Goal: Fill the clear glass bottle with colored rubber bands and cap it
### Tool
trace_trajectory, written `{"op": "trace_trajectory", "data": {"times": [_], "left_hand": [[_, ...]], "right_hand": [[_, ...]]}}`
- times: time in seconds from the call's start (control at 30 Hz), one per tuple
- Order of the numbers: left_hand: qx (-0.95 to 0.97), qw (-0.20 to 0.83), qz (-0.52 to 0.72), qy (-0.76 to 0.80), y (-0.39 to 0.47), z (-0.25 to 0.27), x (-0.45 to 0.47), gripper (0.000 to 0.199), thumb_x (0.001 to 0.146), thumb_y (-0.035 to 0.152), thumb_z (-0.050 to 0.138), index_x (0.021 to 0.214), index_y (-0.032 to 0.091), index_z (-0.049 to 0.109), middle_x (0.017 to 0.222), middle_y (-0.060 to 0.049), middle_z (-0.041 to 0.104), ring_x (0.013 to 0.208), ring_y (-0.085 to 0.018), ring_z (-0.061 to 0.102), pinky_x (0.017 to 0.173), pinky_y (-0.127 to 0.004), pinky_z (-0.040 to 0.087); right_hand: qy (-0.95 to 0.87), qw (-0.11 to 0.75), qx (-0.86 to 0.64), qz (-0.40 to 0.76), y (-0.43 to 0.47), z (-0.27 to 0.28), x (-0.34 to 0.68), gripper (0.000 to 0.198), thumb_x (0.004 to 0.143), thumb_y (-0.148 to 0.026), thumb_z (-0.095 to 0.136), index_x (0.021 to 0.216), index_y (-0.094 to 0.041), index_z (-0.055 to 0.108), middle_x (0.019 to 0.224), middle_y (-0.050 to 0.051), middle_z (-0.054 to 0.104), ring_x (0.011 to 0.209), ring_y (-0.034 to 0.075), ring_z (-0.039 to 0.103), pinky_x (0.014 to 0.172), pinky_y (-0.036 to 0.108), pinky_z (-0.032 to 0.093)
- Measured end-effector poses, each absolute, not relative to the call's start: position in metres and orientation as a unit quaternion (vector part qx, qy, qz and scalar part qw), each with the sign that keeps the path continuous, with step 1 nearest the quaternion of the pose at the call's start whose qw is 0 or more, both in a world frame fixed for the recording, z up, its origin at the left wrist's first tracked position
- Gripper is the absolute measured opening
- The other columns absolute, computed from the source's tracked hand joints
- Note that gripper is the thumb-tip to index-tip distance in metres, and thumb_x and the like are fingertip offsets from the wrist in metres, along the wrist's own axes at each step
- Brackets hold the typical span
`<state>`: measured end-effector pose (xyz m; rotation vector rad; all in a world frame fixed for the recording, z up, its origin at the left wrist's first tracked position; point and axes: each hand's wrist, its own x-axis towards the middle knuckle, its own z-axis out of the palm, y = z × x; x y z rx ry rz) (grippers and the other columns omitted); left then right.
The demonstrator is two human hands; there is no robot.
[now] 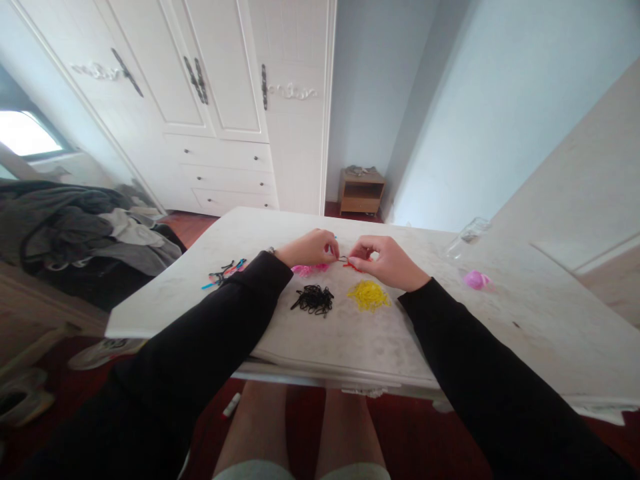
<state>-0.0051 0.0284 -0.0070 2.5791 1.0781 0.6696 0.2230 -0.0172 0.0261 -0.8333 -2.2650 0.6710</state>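
Over the far middle of the white table [280, 230], my left hand [313, 248] and my right hand [383, 260] face each other with fingertips pinched. A short dark elastic band [343, 258] stretches between them. Something red [353, 267], perhaps more bands, shows just under my right fingertips; most of it is hidden. Pink bands [310, 270] lie beneath my left hand, partly covered. Nearer to me are a loose heap of black elastic bands [315, 300] and a heap of yellow elastic bands [369, 295]. Several multicoloured strands [225, 272] lie left of my left forearm.
A clear glass [467, 238] lies on its side at the table's far right, with a purple-pink bundle [476, 279] near it. Dark clothes [75, 233] are piled at the left. Behind the table stand a white wardrobe [220, 120] and a small wooden nightstand [363, 192].
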Motion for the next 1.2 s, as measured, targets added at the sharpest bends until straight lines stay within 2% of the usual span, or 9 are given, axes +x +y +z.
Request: {"op": "trace_trajectory", "data": {"times": [0.3,0.43,0.6,0.8,0.97,1.2], "left_hand": [[0.869,0.142,0.294,0.371,0.03,-0.009,-0.002,0.012,0.081,0.01,0.067,0.079,0.017,0.076,0.08,-0.004,0.072,0.075,-0.016,0.062,0.075,-0.028,0.047],[0.846,0.214,0.346,0.344,0.029,-0.006,0.002,0.01,0.086,0.013,0.065,0.083,0.016,0.074,0.078,-0.002,0.072,0.072,-0.013,0.063,0.072,-0.026,0.047],[0.799,0.334,0.393,0.309,0.024,-0.002,0.008,0.008,0.086,0.022,0.071,0.086,0.015,0.074,0.077,-0.003,0.073,0.071,-0.013,0.064,0.069,-0.026,0.051],[0.761,0.4,0.414,0.298,0.018,-0.001,0.013,0.016,0.082,0.028,0.079,0.088,0.014,0.073,0.079,-0.005,0.075,0.073,-0.013,0.068,0.07,-0.027,0.054],[0.743,0.424,0.436,0.278,0.018,-0.003,0.013,0.023,0.08,0.025,0.083,0.094,0.014,0.069,0.079,-0.004,0.075,0.073,-0.013,0.07,0.071,-0.026,0.056],[0.763,0.414,0.411,0.278,0.019,-0.002,0.013,0.014,0.085,0.025,0.078,0.087,0.013,0.071,0.079,-0.005,0.075,0.072,-0.012,0.069,0.071,-0.026,0.055]], "right_hand": [[-0.904,0.246,-0.207,0.283,-0.039,0.021,0.199,0.012,0.09,-0.026,0.071,0.082,-0.02,0.076,0.078,0.002,0.072,0.069,0.014,0.06,0.07,0.03,0.049],[-0.886,0.308,-0.264,0.224,-0.033,0.02,0.203,0.009,0.09,-0.026,0.072,0.088,-0.02,0.078,0.081,0.003,0.073,0.07,0.015,0.061,0.07,0.031,0.049],[-0.811,0.412,-0.393,0.135,-0.015,0.02,0.218,0.005,0.084,-0.018,0.07,0.083,-0.018,0.074,0.08,0.005,0.073,0.07,0.017,0.062,0.069,0.032,0.049],[-0.809,0.393,-0.411,0.151,-0.007,0.017,0.222,0.005,0.082,-0.023,0.073,0.079,-0.018,0.073,0.078,0.005,0.075,0.069,0.018,0.064,0.068,0.033,0.048],[-0.809,0.394,-0.402,0.167,-0.01,0.017,0.22,0.008,0.083,-0.019,0.069,0.075,-0.019,0.072,0.074,0.004,0.074,0.068,0.017,0.063,0.068,0.033,0.048],[-0.79,0.42,-0.423,0.145,-0.009,0.02,0.222,0.011,0.082,-0.019,0.065,0.071,-0.02,0.066,0.073,0.003,0.072,0.067,0.017,0.062,0.067,0.033,0.047]]}}
